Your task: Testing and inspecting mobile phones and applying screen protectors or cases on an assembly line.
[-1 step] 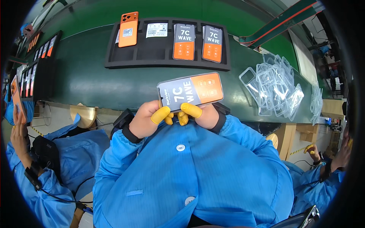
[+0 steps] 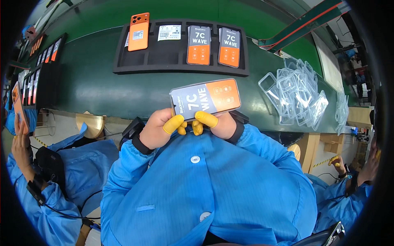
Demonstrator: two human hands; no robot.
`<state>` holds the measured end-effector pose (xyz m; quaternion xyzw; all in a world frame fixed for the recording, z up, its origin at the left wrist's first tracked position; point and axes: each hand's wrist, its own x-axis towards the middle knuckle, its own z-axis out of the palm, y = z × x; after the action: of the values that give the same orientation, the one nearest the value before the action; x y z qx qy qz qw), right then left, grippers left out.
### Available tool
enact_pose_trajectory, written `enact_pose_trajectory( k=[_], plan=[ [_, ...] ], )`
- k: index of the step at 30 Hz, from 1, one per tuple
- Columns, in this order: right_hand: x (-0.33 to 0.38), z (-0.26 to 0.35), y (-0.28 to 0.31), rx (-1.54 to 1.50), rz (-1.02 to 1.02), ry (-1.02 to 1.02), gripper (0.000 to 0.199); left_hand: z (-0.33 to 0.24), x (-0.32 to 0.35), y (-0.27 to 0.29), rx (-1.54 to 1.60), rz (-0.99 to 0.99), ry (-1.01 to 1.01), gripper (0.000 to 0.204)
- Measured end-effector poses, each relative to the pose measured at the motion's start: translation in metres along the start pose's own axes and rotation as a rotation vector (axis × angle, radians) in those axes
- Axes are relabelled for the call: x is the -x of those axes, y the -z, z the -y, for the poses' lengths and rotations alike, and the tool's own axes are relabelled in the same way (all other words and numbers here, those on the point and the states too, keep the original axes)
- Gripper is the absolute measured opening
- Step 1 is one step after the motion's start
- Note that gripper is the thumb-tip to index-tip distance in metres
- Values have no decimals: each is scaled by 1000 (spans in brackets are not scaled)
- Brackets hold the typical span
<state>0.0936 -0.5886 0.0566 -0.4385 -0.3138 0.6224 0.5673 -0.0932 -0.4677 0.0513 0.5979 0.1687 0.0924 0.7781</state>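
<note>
Between my two hands is a smartphone (image 2: 225, 95) held sideways, its front covered by a grey and orange printed film. My left hand (image 2: 159, 128) is closed on its lower left corner, and my right hand (image 2: 218, 124) grips the lower edge near the middle. Yellow finger cots cover the thumbs and some fingertips; the fingers under the phone are partly hidden. Beyond the phone lies a black foam tray (image 2: 164, 69). Two more film-covered phones (image 2: 198, 45) sit in its right slots. An orange phone (image 2: 141, 39) lies back up across the left slot.
A white label card (image 2: 169, 32) lies in the tray. Clear phone cases (image 2: 297, 94) are heaped on the green bench (image 2: 94, 90) at the right. At the left, a co-worker's hand (image 2: 20, 147) holds an orange phone near other loaded trays. Another co-worker's hand (image 2: 337, 164) shows at the right.
</note>
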Motion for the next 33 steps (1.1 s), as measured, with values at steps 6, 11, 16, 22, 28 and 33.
enact_pose_trajectory(
  k=[6, 11, 16, 22, 28, 33],
  plan=[
    [-2, -7, -2, -4, 47, -4, 18, -11, -2, -10, -23, 18, 2, 31],
    [1, -11, 2, 9, 42, 51, 16, -6, -3, -23, 13, -59, 21, 28],
    [5, -13, 7, 79, 57, 68, 15, -5, -4, -29, 72, -76, 48, 27],
    [2, -12, 4, 92, 13, 74, 14, -5, -7, -23, 38, -71, 70, 26],
    [-2, 1, -4, 187, 128, -10, 17, 5, 7, -12, 170, -13, 105, 27],
    [12, -4, -15, 173, -35, 7, 21, 7, 2, -4, 211, 123, 81, 25]
  ],
)
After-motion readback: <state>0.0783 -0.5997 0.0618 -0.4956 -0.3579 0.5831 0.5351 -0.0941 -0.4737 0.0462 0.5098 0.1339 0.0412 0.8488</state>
